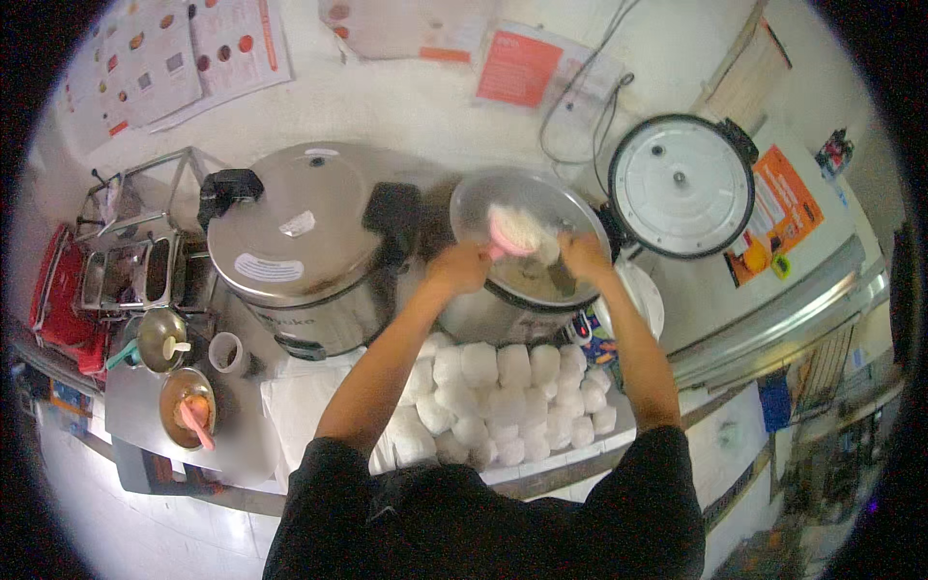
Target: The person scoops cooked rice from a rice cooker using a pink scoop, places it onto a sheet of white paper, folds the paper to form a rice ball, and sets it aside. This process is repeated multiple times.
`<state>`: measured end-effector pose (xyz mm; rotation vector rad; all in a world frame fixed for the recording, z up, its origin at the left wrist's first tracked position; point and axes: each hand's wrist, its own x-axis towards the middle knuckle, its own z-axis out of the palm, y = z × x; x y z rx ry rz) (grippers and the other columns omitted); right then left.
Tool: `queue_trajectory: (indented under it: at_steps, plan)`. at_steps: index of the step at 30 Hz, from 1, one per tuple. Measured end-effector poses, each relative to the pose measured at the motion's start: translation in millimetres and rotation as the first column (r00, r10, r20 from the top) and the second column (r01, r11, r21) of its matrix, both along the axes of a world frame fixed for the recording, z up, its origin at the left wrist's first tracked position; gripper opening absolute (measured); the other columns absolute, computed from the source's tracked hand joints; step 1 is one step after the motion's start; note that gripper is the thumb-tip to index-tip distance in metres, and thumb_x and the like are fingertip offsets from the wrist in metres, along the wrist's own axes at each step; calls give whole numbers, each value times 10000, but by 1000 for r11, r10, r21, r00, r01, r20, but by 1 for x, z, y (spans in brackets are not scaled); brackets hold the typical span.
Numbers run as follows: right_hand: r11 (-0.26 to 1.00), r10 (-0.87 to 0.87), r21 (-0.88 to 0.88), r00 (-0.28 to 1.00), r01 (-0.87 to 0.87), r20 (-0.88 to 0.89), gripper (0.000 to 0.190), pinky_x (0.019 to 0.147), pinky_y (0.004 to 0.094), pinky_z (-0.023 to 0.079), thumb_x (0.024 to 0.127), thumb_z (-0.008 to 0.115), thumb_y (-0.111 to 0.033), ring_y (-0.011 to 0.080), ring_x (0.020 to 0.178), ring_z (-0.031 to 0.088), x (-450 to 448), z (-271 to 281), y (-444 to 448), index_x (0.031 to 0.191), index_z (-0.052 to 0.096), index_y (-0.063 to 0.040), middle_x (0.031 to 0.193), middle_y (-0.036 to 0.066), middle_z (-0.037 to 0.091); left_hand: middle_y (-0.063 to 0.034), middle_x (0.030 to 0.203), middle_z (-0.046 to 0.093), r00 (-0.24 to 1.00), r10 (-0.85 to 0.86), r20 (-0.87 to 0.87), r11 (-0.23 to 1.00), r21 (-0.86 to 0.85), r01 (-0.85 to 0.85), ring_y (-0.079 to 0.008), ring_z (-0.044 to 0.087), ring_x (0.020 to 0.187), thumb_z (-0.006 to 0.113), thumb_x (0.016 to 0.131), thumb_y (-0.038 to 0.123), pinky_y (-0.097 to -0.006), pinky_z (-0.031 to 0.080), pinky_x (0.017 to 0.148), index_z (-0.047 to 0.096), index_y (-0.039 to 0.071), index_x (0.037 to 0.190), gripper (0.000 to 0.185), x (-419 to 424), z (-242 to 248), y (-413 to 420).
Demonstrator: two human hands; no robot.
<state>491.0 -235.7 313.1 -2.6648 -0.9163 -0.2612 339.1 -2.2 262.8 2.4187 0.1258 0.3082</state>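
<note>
My left hand (pixel 460 267) grips the handle of a pink scoop (pixel 513 233) over an open rice cooker (pixel 475 312). White rice (pixel 528 226) heaps in the scoop and blurs at its edge. On the cooker's right side, my right hand (pixel 584 258) is closed around the handle of a utensil, perhaps a paddle; its dark, blurred shape (pixel 562 278) lies below the hand. Some rice shows low in the pot. In front of the cooker, many white rounded bundles (pixel 507 406) are stacked in rows; whether they are wrapped rice cannot be told.
A closed steel cooker (pixel 297 254) stands at the left. The open cooker's raised lid (pixel 681 185) is at the right. Bowls (pixel 187 407), a clear cup (pixel 226 352) and a wire rack with steel containers (pixel 130 272) are at the far left. A cable (pixel 573 94) hangs on the wall.
</note>
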Motion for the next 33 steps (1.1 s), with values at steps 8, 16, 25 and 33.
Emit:
queue_trajectory:
  at_steps: [8,16,25,33]
  plan:
    - [944,150,-282,985,-169,-89,444,864,597,492,973,464,-332,493,921,660,-96,43,37,1119,656,40,955,313,679,-199,1201,676,978,-44,-202,971,220,89,-410,643,1112,476,972,337,-522,523,925,693,169,1216,367,-7,19,2]
    - [929,171,-349,980,-128,97,425,1001,524,439,995,490,-290,413,1117,614,-26,22,49,1275,608,7,1213,255,626,-163,1131,713,996,48,-79,996,83,-41,-365,700,1010,626,852,252,-520,563,836,714,127,1155,340,-28,20,-10]
    - [627,413,779,842,14,-347,546,1101,435,396,1029,519,-299,345,1264,557,-171,-64,11,1480,423,-8,1414,210,549,-341,1051,613,942,218,254,807,-589,-28,-476,649,837,493,984,207,-554,507,771,-1,0,1578,800,-178,-20,-65]
    - [622,700,625,25,472,-714,513,935,365,466,1052,480,-322,224,949,582,-378,-148,88,1498,385,-87,954,46,550,-243,1150,653,993,87,76,921,-386,-52,-426,667,917,610,943,397,-508,520,802,135,155,1591,839,-366,-103,-24]
